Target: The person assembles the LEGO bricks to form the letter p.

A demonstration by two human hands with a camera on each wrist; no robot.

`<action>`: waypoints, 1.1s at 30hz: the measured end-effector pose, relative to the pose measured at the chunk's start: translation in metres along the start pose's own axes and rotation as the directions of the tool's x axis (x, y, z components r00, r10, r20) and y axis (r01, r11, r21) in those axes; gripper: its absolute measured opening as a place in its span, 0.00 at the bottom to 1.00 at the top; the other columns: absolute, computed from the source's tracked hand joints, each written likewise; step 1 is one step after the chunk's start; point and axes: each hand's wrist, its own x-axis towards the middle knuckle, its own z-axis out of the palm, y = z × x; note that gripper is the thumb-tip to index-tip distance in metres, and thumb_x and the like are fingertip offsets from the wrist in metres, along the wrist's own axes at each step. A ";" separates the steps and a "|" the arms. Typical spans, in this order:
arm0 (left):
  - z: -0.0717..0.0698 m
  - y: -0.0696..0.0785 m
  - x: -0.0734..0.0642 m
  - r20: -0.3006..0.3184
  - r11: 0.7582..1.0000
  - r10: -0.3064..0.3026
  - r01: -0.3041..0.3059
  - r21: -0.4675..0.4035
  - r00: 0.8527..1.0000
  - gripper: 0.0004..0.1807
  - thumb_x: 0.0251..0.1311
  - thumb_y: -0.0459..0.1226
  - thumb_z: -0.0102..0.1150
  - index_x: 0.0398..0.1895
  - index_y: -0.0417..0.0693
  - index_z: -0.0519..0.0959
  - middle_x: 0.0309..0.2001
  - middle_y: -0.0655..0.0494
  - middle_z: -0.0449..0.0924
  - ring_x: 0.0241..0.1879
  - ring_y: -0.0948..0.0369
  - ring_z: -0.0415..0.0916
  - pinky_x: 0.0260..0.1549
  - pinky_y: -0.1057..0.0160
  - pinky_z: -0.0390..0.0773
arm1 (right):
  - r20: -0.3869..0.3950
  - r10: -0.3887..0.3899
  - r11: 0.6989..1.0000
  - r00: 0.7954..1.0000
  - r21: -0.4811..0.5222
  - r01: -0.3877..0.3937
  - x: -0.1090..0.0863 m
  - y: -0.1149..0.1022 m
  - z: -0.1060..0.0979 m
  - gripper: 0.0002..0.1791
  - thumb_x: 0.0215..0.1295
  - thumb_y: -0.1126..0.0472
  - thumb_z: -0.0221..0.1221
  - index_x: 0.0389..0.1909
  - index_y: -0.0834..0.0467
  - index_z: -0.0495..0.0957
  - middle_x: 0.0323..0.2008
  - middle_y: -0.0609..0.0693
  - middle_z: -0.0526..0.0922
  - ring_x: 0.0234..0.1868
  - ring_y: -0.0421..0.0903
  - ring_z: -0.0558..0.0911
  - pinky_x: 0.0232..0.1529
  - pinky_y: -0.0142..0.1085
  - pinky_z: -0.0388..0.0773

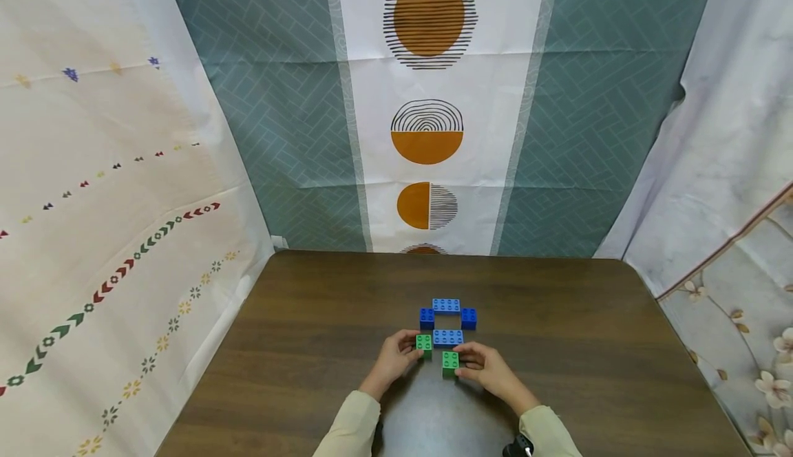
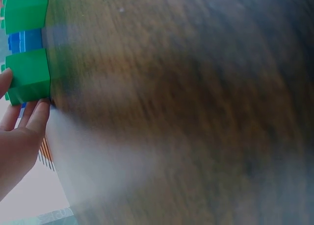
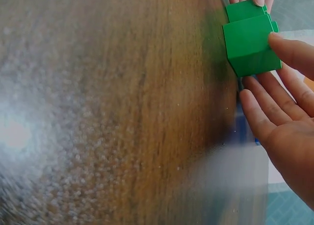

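Note:
My left hand (image 1: 396, 356) pinches a green toy building brick (image 1: 424, 345) with studs on top, thumb on the near side and fingers on the far side. Just to the right and closer to me, my right hand (image 1: 488, 369) grips a second green brick (image 1: 450, 363) between thumb and fingers. In the right wrist view that brick (image 3: 252, 46) overlaps the other one, whose holding fingertips show behind it. Right beyond the hands lies a longer blue brick (image 1: 448, 338), with the left-hand green brick close at its left end.
Behind the front blue brick, a lighter blue brick (image 1: 446, 305) and two small dark blue bricks, one left (image 1: 427, 319) and one right (image 1: 469, 319), form a ring with it. All lie on a brown wooden table (image 1: 322, 292), with patterned cloths hanging behind and on both sides.

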 end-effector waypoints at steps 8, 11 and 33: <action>-0.001 -0.009 0.002 0.011 1.000 0.007 -0.007 0.009 1.000 0.19 0.57 0.23 0.63 0.53 0.30 0.75 0.49 0.36 0.77 0.54 0.42 0.73 0.55 0.46 0.73 | -0.009 -0.003 1.000 1.000 -0.005 0.003 0.005 0.009 0.001 0.20 0.60 0.67 0.66 0.52 0.68 0.75 0.50 0.64 0.79 0.51 0.61 0.79 0.47 0.40 0.81; -0.001 -0.009 0.002 0.013 1.000 0.010 -0.011 0.013 1.000 0.20 0.57 0.23 0.63 0.53 0.29 0.75 0.49 0.36 0.77 0.54 0.41 0.73 0.55 0.46 0.73 | -0.030 -0.013 0.999 0.999 -0.032 0.012 0.007 0.010 0.002 0.20 0.60 0.66 0.66 0.52 0.68 0.75 0.49 0.63 0.79 0.51 0.60 0.79 0.49 0.42 0.80; -0.003 -0.011 0.001 -0.016 1.000 0.016 -0.016 0.024 1.000 0.18 0.60 0.26 0.62 0.53 0.32 0.76 0.49 0.39 0.78 0.53 0.44 0.75 0.54 0.50 0.75 | -0.081 -0.045 0.999 0.996 -0.029 0.043 0.011 0.004 0.011 0.19 0.60 0.76 0.62 0.52 0.74 0.73 0.49 0.69 0.77 0.52 0.66 0.77 0.52 0.53 0.76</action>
